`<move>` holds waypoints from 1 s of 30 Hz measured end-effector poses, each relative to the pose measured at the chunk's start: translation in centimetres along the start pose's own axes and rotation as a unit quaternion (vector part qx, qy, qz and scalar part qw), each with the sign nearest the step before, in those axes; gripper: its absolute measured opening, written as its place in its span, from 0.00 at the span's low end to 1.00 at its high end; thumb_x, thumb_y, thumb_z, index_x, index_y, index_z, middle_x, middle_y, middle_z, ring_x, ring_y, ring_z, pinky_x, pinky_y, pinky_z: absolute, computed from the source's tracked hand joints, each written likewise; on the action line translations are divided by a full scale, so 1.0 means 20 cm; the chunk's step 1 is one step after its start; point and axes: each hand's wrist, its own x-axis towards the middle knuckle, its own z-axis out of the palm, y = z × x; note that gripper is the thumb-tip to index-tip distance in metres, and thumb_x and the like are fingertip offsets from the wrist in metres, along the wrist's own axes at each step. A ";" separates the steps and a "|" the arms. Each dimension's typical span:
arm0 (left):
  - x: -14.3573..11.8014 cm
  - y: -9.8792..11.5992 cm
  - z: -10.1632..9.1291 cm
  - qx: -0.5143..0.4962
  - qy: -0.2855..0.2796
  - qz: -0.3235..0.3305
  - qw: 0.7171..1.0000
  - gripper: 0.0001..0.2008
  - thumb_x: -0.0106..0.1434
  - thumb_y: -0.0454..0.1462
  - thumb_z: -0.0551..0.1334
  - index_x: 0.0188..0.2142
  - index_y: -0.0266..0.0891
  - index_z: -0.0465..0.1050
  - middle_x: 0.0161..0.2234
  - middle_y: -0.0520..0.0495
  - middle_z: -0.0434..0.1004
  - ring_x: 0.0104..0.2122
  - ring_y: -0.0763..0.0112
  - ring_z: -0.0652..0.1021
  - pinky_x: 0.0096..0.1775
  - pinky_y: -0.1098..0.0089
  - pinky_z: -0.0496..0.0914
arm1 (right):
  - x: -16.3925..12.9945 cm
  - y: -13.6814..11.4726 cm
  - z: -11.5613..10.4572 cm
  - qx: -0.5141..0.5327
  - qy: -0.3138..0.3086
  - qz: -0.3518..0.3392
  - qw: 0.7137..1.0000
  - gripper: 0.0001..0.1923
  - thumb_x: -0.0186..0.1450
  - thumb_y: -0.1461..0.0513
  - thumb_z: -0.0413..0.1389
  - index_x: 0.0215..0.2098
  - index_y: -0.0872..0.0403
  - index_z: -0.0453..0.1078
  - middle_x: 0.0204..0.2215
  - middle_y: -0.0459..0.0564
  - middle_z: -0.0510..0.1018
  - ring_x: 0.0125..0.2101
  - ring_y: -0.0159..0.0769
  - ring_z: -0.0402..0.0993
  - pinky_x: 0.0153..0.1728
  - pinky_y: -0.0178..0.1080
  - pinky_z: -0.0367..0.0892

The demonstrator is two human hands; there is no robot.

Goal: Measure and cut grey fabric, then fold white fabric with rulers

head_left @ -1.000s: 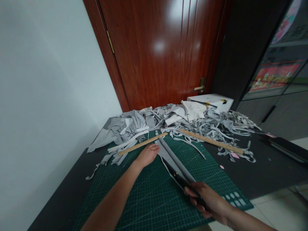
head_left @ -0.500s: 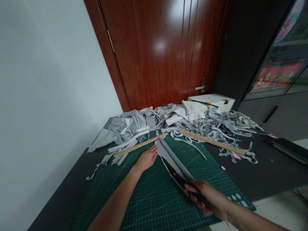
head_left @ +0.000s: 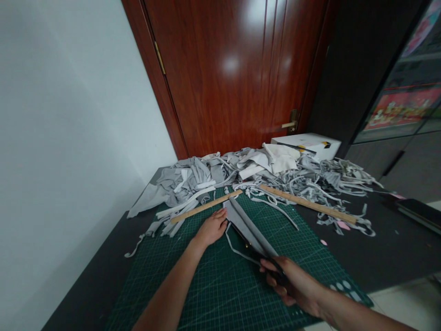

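A narrow piece of grey fabric (head_left: pixel 245 224) lies lengthwise on the green cutting mat (head_left: pixel 213 294). My left hand (head_left: pixel 212 226) rests flat on the mat at its far left end, fingers stretched out and fingertips on the cloth. Black scissors (head_left: pixel 254 253) are gripped in my right hand (head_left: pixel 287 281), fingers wrapped round the handles. Their blades run along the fabric's left edge, pointing toward my left fingers. A thin trimmed strip (head_left: pixel 237 251) curves away from that edge onto the mat, its near end going under my right hand.
Two wooden strips (head_left: pixel 206 206) lie on the far part of the mat and table. Behind them spreads a heap of grey and white cloth scraps (head_left: pixel 193 177). A white box (head_left: pixel 319 145) stands at the back. At right lies a dark flat object (head_left: pixel 422 214).
The scissor blades have come together along the fabric edge. The thin strip has separated further and now bows out to the left. My left hand stays in place.
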 end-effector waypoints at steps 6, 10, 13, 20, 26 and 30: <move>0.07 0.04 0.05 0.004 0.033 -0.067 0.997 0.15 0.68 0.37 0.52 0.44 0.39 0.77 0.52 0.44 0.74 0.54 0.65 0.71 0.57 0.61 0.64 | 0.01 0.06 -0.02 -0.004 -0.002 -0.006 1.000 0.14 0.61 0.51 0.55 0.34 0.54 0.64 0.17 0.37 0.62 0.13 0.21 0.52 0.12 0.26 0.40; 0.10 0.06 0.08 0.011 0.048 -0.100 0.994 0.11 0.64 0.40 0.59 0.42 0.40 0.78 0.50 0.43 0.75 0.53 0.60 0.73 0.55 0.59 0.67 | 0.01 0.06 -0.02 -0.011 0.004 -0.014 1.000 0.15 0.59 0.51 0.56 0.33 0.53 0.63 0.17 0.37 0.62 0.13 0.21 0.52 0.11 0.26 0.41; 0.09 0.05 0.09 0.006 0.051 -0.102 0.993 0.11 0.63 0.38 0.60 0.43 0.39 0.78 0.50 0.42 0.75 0.54 0.59 0.72 0.55 0.58 0.66 | 0.00 0.06 -0.02 -0.008 0.002 -0.013 1.000 0.15 0.59 0.51 0.56 0.34 0.53 0.63 0.17 0.37 0.62 0.13 0.21 0.52 0.11 0.26 0.41; 0.06 0.03 0.08 -0.016 0.049 -0.081 0.995 0.12 0.63 0.33 0.57 0.44 0.38 0.77 0.52 0.44 0.73 0.55 0.63 0.70 0.57 0.60 0.65 | -0.01 0.06 -0.02 0.012 -0.002 0.002 1.000 0.13 0.62 0.53 0.53 0.35 0.55 0.64 0.17 0.37 0.62 0.13 0.21 0.52 0.13 0.27 0.39; 0.05 0.02 0.07 -0.023 0.042 -0.073 0.996 0.15 0.61 0.32 0.58 0.46 0.38 0.76 0.53 0.44 0.72 0.56 0.63 0.69 0.58 0.60 0.64 | -0.01 0.05 -0.03 0.049 -0.009 0.025 0.998 0.12 0.65 0.54 0.51 0.34 0.56 0.64 0.17 0.38 0.62 0.13 0.21 0.52 0.13 0.28 0.38; 0.05 0.01 0.07 -0.025 0.038 -0.075 0.996 0.17 0.60 0.30 0.57 0.48 0.35 0.74 0.54 0.41 0.70 0.56 0.62 0.69 0.58 0.59 0.63 | 0.00 0.04 -0.03 0.068 -0.018 0.033 0.997 0.13 0.66 0.54 0.49 0.34 0.56 0.65 0.17 0.38 0.62 0.13 0.21 0.51 0.14 0.28 0.38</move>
